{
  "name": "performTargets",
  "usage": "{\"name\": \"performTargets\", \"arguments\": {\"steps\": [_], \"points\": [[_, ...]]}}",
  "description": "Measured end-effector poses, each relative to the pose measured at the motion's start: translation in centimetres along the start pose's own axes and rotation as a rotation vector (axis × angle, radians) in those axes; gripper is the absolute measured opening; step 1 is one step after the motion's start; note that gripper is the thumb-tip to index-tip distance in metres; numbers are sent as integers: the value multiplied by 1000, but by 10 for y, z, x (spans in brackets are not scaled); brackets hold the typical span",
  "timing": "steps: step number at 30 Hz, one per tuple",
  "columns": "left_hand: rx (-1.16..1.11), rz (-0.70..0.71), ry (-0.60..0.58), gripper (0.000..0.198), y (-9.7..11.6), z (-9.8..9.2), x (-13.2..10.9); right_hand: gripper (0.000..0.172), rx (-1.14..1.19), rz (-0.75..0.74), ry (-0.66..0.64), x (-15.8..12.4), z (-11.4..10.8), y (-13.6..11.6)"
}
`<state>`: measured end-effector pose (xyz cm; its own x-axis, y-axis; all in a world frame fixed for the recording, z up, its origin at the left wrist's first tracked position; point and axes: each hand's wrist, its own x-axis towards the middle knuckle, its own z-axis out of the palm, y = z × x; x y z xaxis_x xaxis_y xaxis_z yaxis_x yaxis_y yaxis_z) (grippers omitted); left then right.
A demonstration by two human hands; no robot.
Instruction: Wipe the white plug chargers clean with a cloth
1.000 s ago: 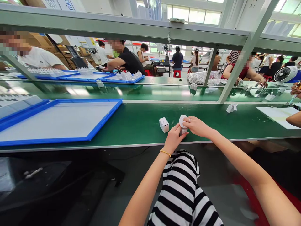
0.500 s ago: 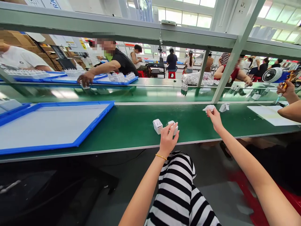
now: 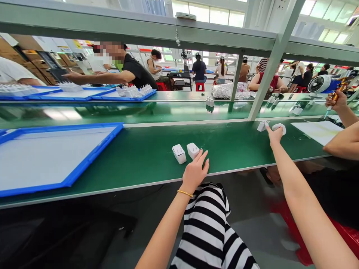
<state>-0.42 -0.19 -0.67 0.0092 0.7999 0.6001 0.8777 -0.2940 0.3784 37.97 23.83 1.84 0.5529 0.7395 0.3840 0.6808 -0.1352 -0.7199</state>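
Two small white plug adapters stand on the green bench. The left one (image 3: 178, 154) has a dark line along its top edge; two slim prongs show on the right one (image 3: 192, 150). My left hand (image 3: 196, 170) rests beside the right adapter, fingers stretched out, fingertips at its near side. Farther right, my right hand (image 3: 276, 136) is closed on a crumpled white cloth (image 3: 281, 128). One of its fingers reaches left to a third white adapter (image 3: 261, 126), which lies tilted; whether it grips that adapter I cannot tell.
A blue-rimmed tray (image 3: 97, 158) lies at the left. A slanting metal post (image 3: 266, 86) rises behind the bench. A white board (image 3: 315, 130) lies at right, near a co-worker's arm (image 3: 343, 136). Across the line, a person in black (image 3: 140, 73) reaches over blue trays holding adapters.
My right hand has moved right with the cloth, to the third adapter. My left fingers have slid off the top of the right adapter to its near side. The view has shifted slightly.
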Motion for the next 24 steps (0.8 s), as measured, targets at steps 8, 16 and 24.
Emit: {"name": "performTargets", "arguments": {"steps": [8,16,24], "points": [[61,-38,46,31,2,0,-1,49,-238,151,-133,1,-4,-18],[70,-10,62,28,-1,2,-3,53,-338,146,-201,0,-6,-25],[93,-111,-22,31,4,0,-1,50,-327,138,-237,10,-3,-14]]}}
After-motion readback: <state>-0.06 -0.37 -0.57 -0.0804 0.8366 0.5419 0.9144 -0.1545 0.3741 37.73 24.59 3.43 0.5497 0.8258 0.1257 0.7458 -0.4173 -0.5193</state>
